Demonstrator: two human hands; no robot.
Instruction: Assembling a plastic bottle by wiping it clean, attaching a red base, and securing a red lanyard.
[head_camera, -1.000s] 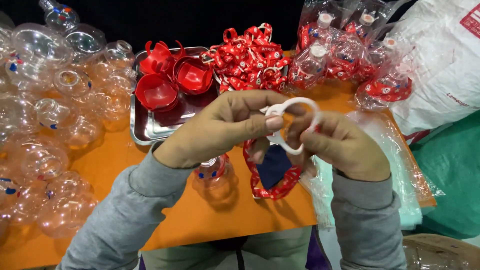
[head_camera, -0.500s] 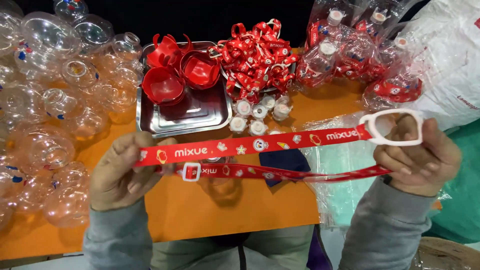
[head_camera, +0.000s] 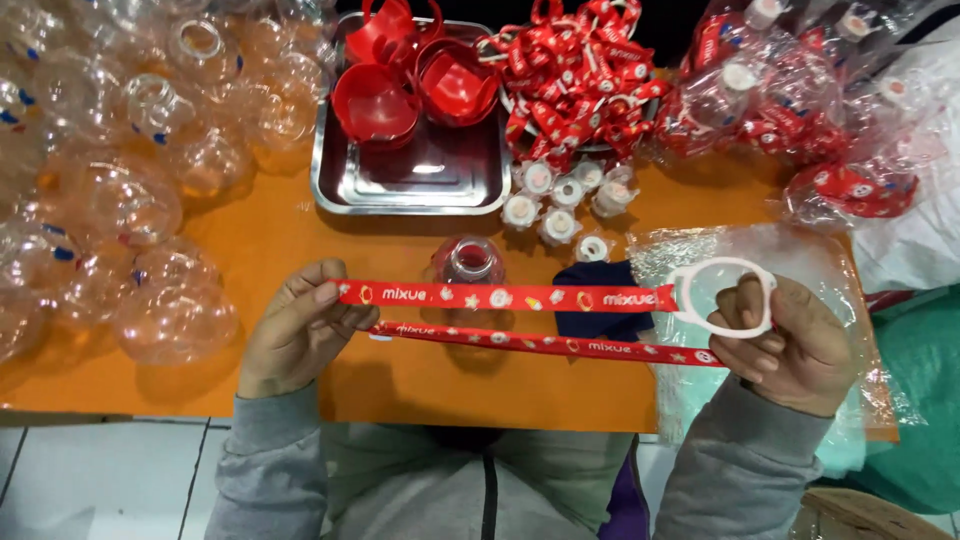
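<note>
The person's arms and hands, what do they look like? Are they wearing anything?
Both arms wear long grey sleeves with ribbed cuffs at the wrists. The left hand and the right hand are bare: no gloves, rings or watch show. The grey top has a zip down the front.

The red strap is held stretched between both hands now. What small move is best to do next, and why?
Probably lower the white ring in the right hand toward the bottle behind the strap. The strap is pulled flat between left hand and right, and that bottle stands uncapped with no strap.
</note>
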